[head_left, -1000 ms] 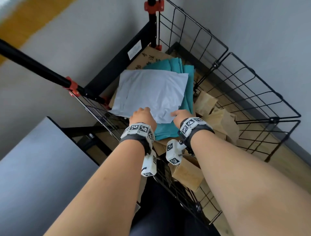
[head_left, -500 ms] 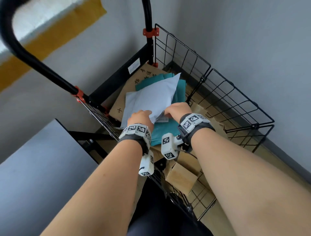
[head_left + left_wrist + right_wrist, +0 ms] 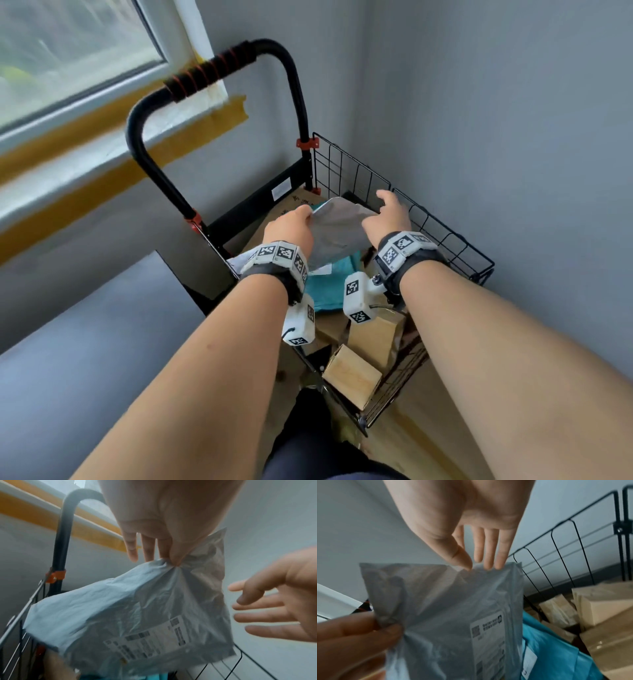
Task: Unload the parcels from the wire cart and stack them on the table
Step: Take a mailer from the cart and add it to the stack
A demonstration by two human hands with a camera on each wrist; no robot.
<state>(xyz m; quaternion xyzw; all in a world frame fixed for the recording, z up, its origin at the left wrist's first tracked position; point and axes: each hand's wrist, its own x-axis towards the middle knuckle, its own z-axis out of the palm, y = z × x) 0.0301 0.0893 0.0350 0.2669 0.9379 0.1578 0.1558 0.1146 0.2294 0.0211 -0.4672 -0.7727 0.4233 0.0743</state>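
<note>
Head view | my left hand [image 3: 291,228] pinches grey mailer [image 3: 337,233] by its top corner, hanging over wire cart [image 3: 442,236] | right hand [image 3: 388,219] spread, just beside its free edge | bench [image 3: 85,342] lies to my left

Both forearms reach up from the frame's bottom toward its centre. The left hand [image 3: 291,228] pinches with curled fingers, while the right hand [image 3: 388,219] spreads straight fingers, holding nothing.
</note>
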